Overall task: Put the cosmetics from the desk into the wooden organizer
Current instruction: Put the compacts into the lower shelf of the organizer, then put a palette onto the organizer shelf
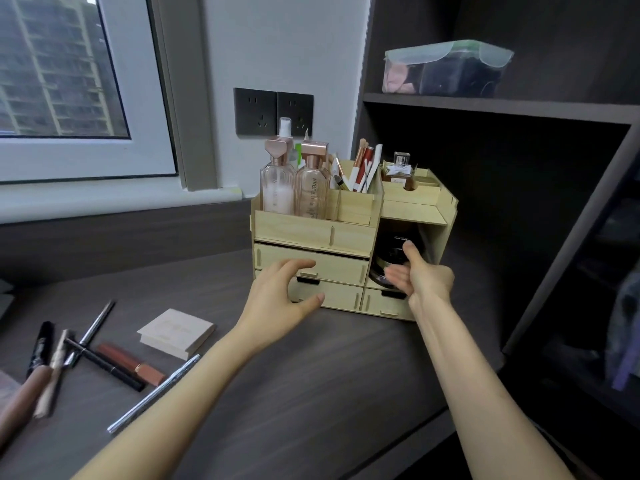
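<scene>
Organizer: I see the wooden organizer (349,233) at frame centre on the counter (311,375).
Left hand (277,292): grip spread, empty, before the lower drawer (325,295).
Right hand (424,275): grip spread beside the dark jar (391,254) in the right cubby.
Cosmetics: palette (176,332), lipstick (130,363) and pencils (97,327) lie lower left.

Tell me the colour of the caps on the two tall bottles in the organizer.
Rose gold caps; seen in the head view.

Probably a home bedroom: desk (311,375) by a window (62,71), dark shelving (485,105), cosmetics.
</scene>
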